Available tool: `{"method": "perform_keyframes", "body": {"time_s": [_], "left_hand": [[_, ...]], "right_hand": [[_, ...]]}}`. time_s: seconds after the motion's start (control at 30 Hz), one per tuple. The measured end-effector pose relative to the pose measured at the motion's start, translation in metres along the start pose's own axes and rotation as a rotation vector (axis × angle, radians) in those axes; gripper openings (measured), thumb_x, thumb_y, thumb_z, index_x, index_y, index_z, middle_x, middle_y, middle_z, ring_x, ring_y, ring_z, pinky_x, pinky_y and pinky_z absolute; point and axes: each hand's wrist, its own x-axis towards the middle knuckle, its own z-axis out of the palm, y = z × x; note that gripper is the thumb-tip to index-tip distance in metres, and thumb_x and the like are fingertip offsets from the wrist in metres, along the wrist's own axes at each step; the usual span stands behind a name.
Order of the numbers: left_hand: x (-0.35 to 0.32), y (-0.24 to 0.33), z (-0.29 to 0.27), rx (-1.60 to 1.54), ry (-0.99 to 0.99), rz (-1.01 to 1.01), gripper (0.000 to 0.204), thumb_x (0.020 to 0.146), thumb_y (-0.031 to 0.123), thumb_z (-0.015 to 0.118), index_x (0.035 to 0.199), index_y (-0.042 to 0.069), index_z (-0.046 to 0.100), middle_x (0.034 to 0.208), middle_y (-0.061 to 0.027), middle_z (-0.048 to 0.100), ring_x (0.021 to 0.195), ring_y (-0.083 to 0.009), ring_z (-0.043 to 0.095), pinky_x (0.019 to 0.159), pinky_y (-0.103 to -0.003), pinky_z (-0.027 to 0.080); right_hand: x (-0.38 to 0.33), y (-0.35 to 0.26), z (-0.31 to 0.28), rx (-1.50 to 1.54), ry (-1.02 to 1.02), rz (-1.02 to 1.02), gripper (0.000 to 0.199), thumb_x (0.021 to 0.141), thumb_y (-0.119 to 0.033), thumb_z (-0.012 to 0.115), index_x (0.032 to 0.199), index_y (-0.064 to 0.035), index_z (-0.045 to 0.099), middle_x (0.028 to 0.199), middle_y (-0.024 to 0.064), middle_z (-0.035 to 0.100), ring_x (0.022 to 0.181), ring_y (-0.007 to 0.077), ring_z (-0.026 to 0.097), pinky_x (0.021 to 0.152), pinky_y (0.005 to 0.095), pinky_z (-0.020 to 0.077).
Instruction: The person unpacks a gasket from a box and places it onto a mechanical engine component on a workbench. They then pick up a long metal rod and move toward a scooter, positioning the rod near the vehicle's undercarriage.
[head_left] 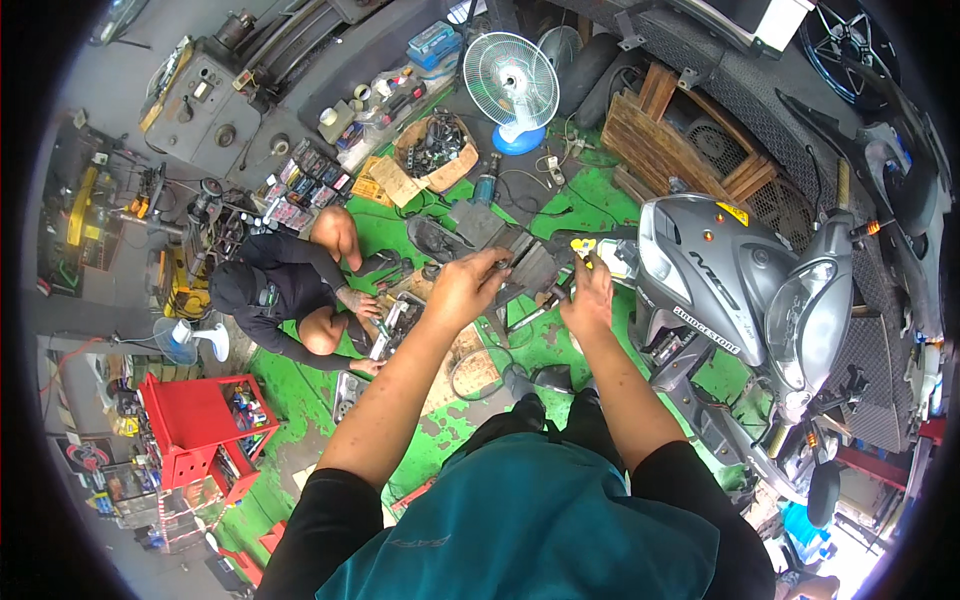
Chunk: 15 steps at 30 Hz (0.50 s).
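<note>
A dark metal vise-like block [520, 258] stands in front of me at the middle of the view. My left hand [468, 290] is at its left side, thumb and fingers pinched together. Whatever is between those fingertips is too small to make out. To the right of the block is my right hand [588, 300], its fingers curled near a dark rod [545, 300]. A yellow-and-white object [584, 246] shows just beyond its fingertips. I cannot make out what this hand grips.
A co-worker [285, 290] crouches at the left over metal parts [400, 315]. A grey motorcycle [735, 285] stands close on my right. Beyond the block are a standing fan [511, 80], a cardboard box of parts [440, 150] and a wooden crate [680, 140]. A red tool cart [200, 415] is at left.
</note>
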Motion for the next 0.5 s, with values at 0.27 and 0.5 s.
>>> {"method": "perform_keyframes", "body": {"time_s": [0.27,0.5], "left_hand": [[0.013,-0.018,-0.017,0.042,-0.23,0.109,0.045,0.087,0.007,0.078,0.13,0.009,0.066,0.121,-0.0119,0.074,0.114,-0.0312,0.071,0.096,-0.042,0.056],[0.029,-0.025,-0.012,0.223,-0.289,0.248,0.099,0.068,0.018,0.092,0.155,0.012,0.045,0.159,-0.0097,0.05,0.154,-0.0349,0.037,0.127,-0.053,0.029]], "right_hand": [[0.003,0.035,0.014,0.152,0.012,-0.222,0.054,0.092,-0.012,0.071,0.143,-0.0009,0.056,0.15,0.0166,0.053,0.142,0.037,0.048,0.12,0.0466,0.0416],[-0.011,0.035,0.036,0.235,0.021,-0.143,0.042,0.094,-0.008,0.067,0.135,-0.0038,0.062,0.132,0.0195,0.064,0.122,0.04,0.06,0.106,0.0491,0.0498]]}}
